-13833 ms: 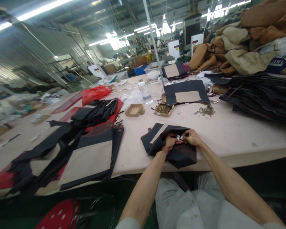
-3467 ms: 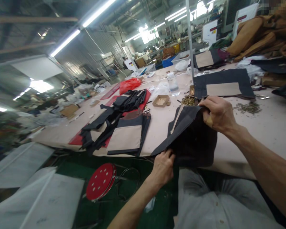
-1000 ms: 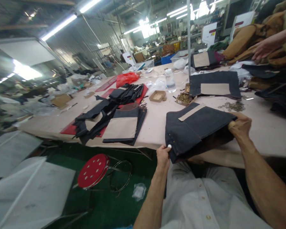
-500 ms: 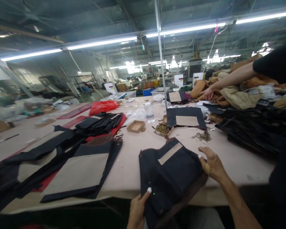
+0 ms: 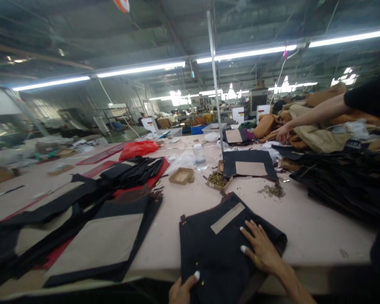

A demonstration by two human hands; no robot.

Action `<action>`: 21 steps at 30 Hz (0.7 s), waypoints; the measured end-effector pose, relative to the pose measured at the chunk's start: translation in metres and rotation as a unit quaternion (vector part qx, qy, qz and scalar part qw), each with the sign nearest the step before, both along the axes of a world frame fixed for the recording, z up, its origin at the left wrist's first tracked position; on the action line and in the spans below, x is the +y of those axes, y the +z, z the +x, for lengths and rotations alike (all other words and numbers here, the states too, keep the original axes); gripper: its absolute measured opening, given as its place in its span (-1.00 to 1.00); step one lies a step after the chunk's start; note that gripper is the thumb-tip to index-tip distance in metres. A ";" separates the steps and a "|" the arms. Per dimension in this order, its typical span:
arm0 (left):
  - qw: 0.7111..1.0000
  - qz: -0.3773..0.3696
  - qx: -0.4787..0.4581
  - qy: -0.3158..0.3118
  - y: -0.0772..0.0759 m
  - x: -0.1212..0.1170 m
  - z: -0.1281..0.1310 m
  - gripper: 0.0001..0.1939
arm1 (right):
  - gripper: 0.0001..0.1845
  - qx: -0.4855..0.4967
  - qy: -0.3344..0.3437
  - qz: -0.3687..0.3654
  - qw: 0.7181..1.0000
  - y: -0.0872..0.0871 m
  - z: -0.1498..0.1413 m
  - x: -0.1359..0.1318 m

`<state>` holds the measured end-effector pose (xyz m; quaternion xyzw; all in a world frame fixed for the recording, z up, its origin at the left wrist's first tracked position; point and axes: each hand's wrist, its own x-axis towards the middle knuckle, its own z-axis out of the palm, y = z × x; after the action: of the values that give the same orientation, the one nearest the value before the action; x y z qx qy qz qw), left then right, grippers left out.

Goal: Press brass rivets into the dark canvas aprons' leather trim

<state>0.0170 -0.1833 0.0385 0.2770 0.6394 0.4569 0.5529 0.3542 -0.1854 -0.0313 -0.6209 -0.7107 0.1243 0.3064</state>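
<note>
A dark fabric piece [image 5: 215, 240] with a beige strip, small brass rivets and brown tabs at its corners lies over the table's front edge. My left hand [image 5: 183, 289] grips its near left edge, thumb on top and the other fingers partly hidden. Flat on the right part of the cloth rests my right hand [image 5: 261, 247], fingers spread and holding nothing. Beyond the piece stand a small cardboard tray of brass fittings [image 5: 218, 180] and another cardboard tray [image 5: 181, 175] with pale contents. Loose metal bits [image 5: 273, 191] are heaped to the right of them.
Similar dark pieces with beige panels [image 5: 98, 240] are stacked at left, partly on red sheeting. Further back are a clear plastic bottle [image 5: 199, 157], a red bag [image 5: 138, 149] and a metal pole [image 5: 215, 84]. Another person's arm [image 5: 316, 113] reaches over tan fabric at right, behind a dark fabric pile [image 5: 342, 181].
My right hand has moved from the cloth's right edge inward and now lies flat on it. The fabric is spread flatter. My left hand keeps its hold; the view has tilted slightly upward.
</note>
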 end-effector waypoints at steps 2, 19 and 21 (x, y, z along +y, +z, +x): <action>0.999 0.012 -0.050 0.003 0.003 -0.009 0.014 -0.75 | -0.28 0.005 0.032 -0.014 0.999 0.008 0.013 -0.007; 0.988 0.051 -0.140 0.036 -0.017 -0.010 0.034 -0.73 | -0.73 0.039 0.139 0.084 0.986 0.020 0.025 -0.044; 0.988 0.047 -0.139 0.037 -0.016 -0.007 0.034 -0.78 | -0.73 0.044 0.125 0.109 0.985 0.045 0.016 -0.038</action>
<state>0.0511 -0.1906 0.0224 0.2125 0.5437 0.5406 0.6058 0.3705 -0.2230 0.0140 -0.4838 -0.7779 0.1103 0.3856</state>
